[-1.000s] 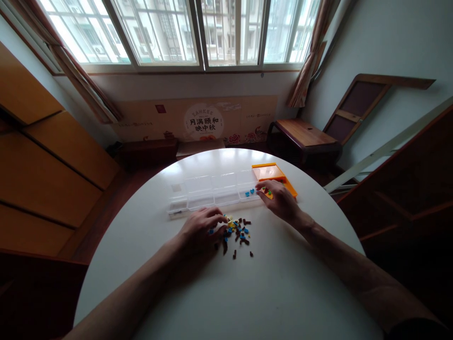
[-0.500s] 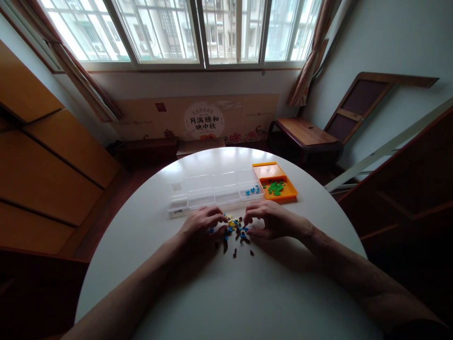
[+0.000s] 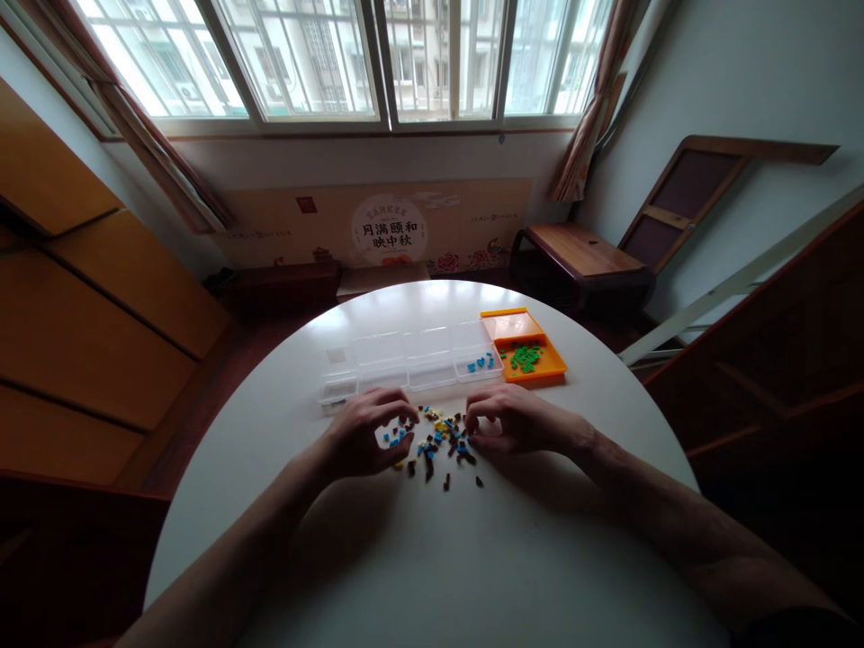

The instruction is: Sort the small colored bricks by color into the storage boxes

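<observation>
Brown, blue, yellow building bricks [image 3: 442, 427] lay on tabletop [image 3: 445, 558]; left hand [image 3: 361, 434] gaped at their nine o'clock; right hand [image 3: 518, 419] at three, grip unclear.

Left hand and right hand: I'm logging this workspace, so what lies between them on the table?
In the head view, a scatter of small blue, brown and yellow pieces lies on the white table between the left hand and the right hand.

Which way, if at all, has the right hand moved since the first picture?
Yes: the right hand moved down the picture, slightly left, away from the orange tray to the loose pieces.
</observation>
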Available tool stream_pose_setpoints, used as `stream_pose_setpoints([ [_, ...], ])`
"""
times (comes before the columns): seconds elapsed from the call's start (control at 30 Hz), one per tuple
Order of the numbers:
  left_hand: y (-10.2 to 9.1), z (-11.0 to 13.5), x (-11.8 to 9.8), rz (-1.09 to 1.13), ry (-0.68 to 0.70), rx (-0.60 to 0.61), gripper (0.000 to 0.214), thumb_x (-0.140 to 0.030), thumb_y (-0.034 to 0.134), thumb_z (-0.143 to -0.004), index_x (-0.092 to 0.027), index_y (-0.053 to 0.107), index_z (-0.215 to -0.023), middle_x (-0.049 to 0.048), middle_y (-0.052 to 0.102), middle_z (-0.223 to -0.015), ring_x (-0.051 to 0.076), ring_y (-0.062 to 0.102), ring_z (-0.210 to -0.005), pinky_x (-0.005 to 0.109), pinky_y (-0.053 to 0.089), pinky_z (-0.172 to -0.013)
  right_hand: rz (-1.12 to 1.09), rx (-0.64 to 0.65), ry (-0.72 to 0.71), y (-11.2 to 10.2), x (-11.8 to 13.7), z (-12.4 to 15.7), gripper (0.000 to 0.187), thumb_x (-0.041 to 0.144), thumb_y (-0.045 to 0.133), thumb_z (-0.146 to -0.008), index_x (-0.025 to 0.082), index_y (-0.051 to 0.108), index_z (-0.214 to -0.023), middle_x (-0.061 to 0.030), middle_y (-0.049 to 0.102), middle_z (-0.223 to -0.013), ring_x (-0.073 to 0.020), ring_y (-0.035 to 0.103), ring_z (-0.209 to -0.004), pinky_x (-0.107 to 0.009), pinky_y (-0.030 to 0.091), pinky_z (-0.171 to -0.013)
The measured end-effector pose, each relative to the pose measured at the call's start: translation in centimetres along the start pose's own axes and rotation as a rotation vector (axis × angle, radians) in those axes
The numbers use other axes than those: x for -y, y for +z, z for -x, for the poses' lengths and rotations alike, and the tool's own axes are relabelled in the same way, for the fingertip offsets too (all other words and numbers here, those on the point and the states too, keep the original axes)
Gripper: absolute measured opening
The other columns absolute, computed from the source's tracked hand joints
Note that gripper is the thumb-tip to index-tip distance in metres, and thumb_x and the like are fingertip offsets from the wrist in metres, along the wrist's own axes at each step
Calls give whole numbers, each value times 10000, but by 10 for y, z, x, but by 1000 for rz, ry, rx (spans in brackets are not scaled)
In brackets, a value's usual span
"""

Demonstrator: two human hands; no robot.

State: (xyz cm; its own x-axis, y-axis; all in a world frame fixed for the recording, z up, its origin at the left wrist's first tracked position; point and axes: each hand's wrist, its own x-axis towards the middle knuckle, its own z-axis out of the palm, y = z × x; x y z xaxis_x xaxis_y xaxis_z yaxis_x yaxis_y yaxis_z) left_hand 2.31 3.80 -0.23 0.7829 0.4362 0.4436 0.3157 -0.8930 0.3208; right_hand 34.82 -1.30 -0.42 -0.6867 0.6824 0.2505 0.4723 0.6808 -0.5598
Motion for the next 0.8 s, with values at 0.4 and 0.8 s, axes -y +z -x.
stream_pose_setpoints([
  [0.4, -28, 8, 10, 55, -89, 250, 70, -257, 749, -858, -223, 689, -871, -8, 681, -832, 130, 586, -684, 256, 443, -644, 37, 18, -5, 2, 0, 0, 46, 241, 728, -974, 254, 770, -990, -17, 796, -1063, -162, 719, -903, -278, 504, -834],
  [0.8, -30, 10, 11, 90, -93, 252, 57, -258, 769, -879, -228, 721, -868, -15, 694, -830, 120, 609, -677, 250, 443, -639, 200, -464, 148, 7, -21, -7, 135, 286, 686, -1049, 225, 746, -944, -49, 741, -905, -197, 638, -801, -348, 498, -830],
])
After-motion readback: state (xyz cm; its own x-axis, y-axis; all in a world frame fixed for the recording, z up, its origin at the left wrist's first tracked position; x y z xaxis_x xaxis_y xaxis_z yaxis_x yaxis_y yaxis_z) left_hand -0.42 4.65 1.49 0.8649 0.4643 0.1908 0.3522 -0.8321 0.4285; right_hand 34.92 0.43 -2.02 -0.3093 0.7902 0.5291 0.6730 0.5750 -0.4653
